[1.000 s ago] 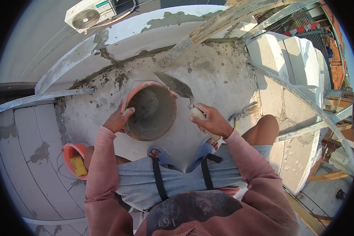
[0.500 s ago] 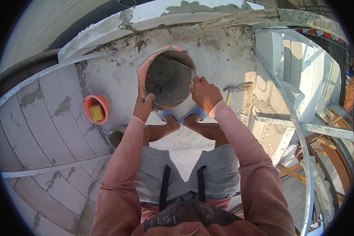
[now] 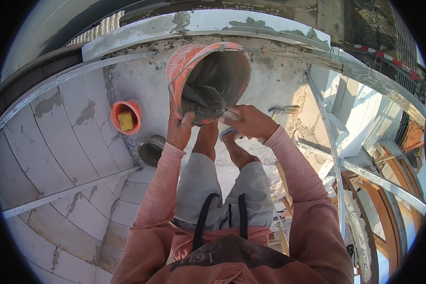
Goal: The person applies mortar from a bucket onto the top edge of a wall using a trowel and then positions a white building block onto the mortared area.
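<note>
A large orange bucket (image 3: 179, 61) is tilted, its mouth toward me, with wet grey mortar (image 3: 217, 71) inside. My left hand (image 3: 180, 131) is closed on its near rim, thumb over the edge. My right hand (image 3: 252, 122) grips the pale handle of a trowel (image 3: 230, 115) at the near right of the mouth. A heap of mortar lies just beyond that handle and hides the blade. The bucket's wire handle (image 3: 171, 87) hangs along its left side.
Left of me stand a small orange bucket (image 3: 136, 110) with a yellow sponge (image 3: 126, 121) and a dark round container (image 3: 150, 151). A hammer (image 3: 284, 109) lies on the right. Metal bars (image 3: 71, 191) cross the block wall; timber (image 3: 381, 208) lies lower right.
The large bucket has come up closer and tilted toward me. My right hand has moved from the rim's right side to its near edge, with mortar heaped beside it.
</note>
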The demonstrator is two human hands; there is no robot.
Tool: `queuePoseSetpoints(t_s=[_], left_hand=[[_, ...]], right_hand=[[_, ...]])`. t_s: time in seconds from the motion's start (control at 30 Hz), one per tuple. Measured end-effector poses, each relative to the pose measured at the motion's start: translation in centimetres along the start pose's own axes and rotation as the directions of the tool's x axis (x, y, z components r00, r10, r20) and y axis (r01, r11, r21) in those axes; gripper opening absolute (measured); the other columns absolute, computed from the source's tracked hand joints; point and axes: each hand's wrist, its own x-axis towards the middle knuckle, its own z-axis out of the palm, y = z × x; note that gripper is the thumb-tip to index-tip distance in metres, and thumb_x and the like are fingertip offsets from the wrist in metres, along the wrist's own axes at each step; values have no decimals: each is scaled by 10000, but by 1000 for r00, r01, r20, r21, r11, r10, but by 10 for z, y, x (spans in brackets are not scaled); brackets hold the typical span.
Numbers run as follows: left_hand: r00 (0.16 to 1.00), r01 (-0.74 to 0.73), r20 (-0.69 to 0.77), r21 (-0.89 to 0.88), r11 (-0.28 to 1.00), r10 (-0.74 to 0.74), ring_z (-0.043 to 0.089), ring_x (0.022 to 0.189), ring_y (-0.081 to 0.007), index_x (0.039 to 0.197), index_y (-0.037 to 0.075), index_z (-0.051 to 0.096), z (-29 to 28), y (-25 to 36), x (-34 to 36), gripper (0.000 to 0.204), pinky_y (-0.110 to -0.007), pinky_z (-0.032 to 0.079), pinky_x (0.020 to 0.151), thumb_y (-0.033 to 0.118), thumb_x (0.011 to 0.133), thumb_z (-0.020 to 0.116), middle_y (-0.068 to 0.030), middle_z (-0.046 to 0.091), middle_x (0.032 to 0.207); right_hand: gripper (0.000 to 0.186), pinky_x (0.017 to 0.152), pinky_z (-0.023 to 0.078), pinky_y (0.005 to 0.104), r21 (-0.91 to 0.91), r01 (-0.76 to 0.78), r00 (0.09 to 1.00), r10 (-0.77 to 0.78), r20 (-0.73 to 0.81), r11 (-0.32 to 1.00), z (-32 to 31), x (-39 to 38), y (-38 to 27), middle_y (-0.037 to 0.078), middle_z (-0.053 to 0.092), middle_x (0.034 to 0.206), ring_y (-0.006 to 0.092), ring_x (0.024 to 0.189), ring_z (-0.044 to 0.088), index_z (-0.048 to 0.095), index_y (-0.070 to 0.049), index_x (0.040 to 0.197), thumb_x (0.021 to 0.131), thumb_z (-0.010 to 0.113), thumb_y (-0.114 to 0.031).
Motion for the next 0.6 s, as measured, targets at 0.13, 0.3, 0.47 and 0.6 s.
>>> queuePoseSetpoints(t_s=[0.13,0.3,0.47,0.6], left_hand=[[999,-19,-37,79,997,22,622,1016,-166,1374,13,424,-38,23,31,503,-311,568,863,34,894,572,-90,575,1205],[998,27,-49,32,999,-25,636,882,-139,1104,15,578,-59,57,42,210,-308,576,748,68,903,609,-47,613,1042],[993,76,-78,-96,992,-84,629,922,-132,1177,5,543,-54,71,45,274,-304,582,788,61,912,587,-53,611,1047],[984,116,-112,-206,972,-141,630,932,-129,1232,-7,514,-50,82,48,329,-302,605,794,37,911,568,-53,610,1030]], right_hand=[[394,468,405,241,546,-187,972,75,221,817,-34,4,-19,3,586,663,63,484,484,663,10,1175,981,677,-333],[370,472,382,254,545,-247,959,122,255,801,-32,26,11,-17,588,732,62,519,476,663,-25,1222,942,714,-261],[311,631,475,295,412,-104,994,107,15,905,-43,43,18,46,651,808,114,669,570,660,3,1114,908,706,-226],[321,773,509,334,279,19,1000,-16,-13,960,-61,48,-17,70,653,793,157,776,607,653,17,1085,894,724,-231]])
